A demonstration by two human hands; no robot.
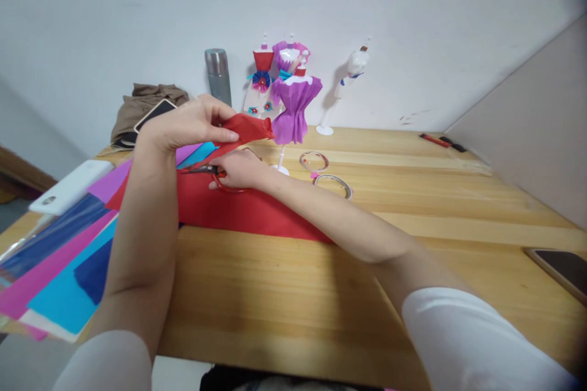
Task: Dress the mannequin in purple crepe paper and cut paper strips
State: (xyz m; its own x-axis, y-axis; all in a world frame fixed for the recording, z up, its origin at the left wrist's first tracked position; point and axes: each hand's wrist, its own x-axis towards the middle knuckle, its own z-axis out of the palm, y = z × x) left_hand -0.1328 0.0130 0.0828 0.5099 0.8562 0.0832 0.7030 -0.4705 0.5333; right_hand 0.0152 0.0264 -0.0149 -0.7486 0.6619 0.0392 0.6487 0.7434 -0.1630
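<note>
My left hand (197, 122) pinches a raised strip of red crepe paper (250, 128) between thumb and fingers. Below it, my right hand (241, 170) is closed around scissors (204, 169) with red handles, their dark blades pointing left along the red paper. The rest of the red sheet (229, 211) lies flat on the table under my right forearm. Just beyond my hands stands a small dress form in a purple paper dress (295, 107). How far the blades are parted I cannot tell.
Coloured paper sheets (68, 275) spread at the left beside a white box (71, 186). At the back are a grey flask (219, 76), brown cloth (137, 107), dressed forms and a white form (358, 64). Tape rolls (333, 185) lie mid-table; a phone (562, 269) is at right.
</note>
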